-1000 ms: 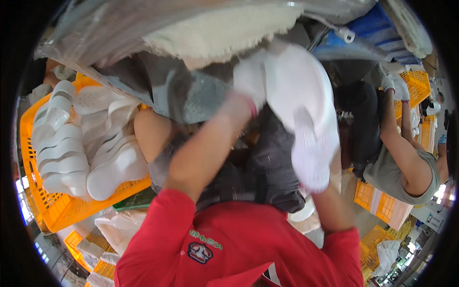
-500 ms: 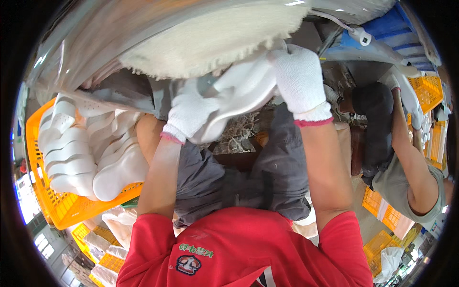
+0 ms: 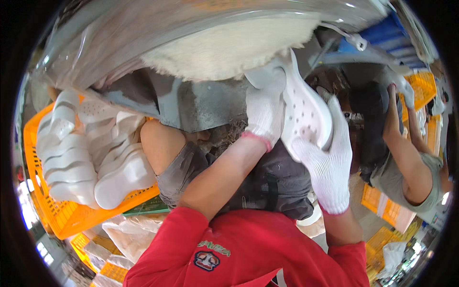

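Observation:
A white foam clog (image 3: 308, 112) with rows of round holes is tilted between my gloved hands, just below the right part of a fluffy cream buffing wheel (image 3: 224, 50). My left hand (image 3: 265, 110) is closed on its left edge, with most fingers hidden. My right hand (image 3: 334, 162) wraps the near, perforated end, thumb on the holed face and fingers along the outer side. The clog's far end is close to the wheel's fringe; I cannot tell whether they touch. Both gloves are white knit with pink cuffs.
An orange crate (image 3: 71, 222) at the left holds several stacked white clogs (image 3: 122, 179). A clear, shiny cover (image 3: 114, 52) curves over the wheel, above a grey metal housing (image 3: 191, 105). A co-worker's arm (image 3: 399, 148) is at the right, near more orange crates (image 3: 420, 91).
The clog has turned more upright and moved right, its holed face now showing. My left hand has crossed rightward; my right hand has dropped to the clog's near end.

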The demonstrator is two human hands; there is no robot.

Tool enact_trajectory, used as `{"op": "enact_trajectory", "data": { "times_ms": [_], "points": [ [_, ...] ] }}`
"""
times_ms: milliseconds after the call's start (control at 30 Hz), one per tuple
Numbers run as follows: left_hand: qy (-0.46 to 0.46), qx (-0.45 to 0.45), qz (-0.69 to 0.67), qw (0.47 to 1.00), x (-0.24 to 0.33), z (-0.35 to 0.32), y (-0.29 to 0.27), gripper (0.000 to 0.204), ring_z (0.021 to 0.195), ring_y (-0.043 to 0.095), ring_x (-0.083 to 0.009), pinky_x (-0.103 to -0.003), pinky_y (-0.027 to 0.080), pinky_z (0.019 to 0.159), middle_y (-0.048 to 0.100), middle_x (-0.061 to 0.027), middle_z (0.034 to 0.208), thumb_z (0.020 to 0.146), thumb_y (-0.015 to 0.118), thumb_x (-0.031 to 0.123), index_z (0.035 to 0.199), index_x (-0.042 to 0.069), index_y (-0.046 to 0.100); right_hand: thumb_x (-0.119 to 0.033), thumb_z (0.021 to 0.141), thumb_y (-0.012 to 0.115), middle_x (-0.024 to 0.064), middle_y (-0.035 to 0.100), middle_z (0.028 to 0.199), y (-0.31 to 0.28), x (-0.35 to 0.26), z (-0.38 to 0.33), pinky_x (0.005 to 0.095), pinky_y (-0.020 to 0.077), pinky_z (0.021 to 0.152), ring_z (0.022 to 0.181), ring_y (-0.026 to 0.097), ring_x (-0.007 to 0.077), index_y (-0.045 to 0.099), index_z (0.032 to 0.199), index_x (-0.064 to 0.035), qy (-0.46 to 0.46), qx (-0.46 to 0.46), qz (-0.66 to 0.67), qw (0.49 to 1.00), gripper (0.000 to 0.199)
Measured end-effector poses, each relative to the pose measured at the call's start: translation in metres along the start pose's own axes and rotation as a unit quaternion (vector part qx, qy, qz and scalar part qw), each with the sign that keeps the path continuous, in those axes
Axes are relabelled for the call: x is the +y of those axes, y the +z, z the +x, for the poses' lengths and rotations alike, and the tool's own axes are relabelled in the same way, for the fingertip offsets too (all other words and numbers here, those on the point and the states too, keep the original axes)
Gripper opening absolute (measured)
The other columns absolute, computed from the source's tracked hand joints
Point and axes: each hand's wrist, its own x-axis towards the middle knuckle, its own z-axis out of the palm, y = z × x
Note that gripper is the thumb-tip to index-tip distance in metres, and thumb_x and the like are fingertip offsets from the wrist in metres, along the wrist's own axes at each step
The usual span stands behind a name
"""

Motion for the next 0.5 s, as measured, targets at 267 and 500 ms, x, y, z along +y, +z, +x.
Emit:
{"op": "enact_trajectory", "data": {
  "times_ms": [267,500],
  "points": [
    [0.286,-0.014,0.608,0.74,0.019,0.061,0.004,0.03,0.105,0.072,-0.052,-0.056,0.058,0.094,0.076,-0.0295,0.106,0.106,0.052,0.024,0.125,0.01,0.071,-0.026,0.095,0.078,0.0335,0.058,0.151,0.039,0.032,0.069,0.0487,0.0567,0.107,0.129,0.066,0.048,0.044,0.16,0.0023,-0.184,0.153,-0.189,0.952,0.079],
    [0.012,0.04,0.389,0.92,0.03,0.1,-0.077,0.067,0.122,0.071,-0.0345,-0.042,0.056,0.103,0.068,-0.0238,0.146,0.104,0.07,0.048,0.155,0.007,0.059,-0.019,0.087,0.077,0.0251,0.078,0.105,0.053,0.057,0.126,0.0417,0.0636,0.086,0.095,0.078,0.0401,0.074,0.133,0.0021,-0.258,0.117,-0.149,0.947,0.05]
  ]
}}
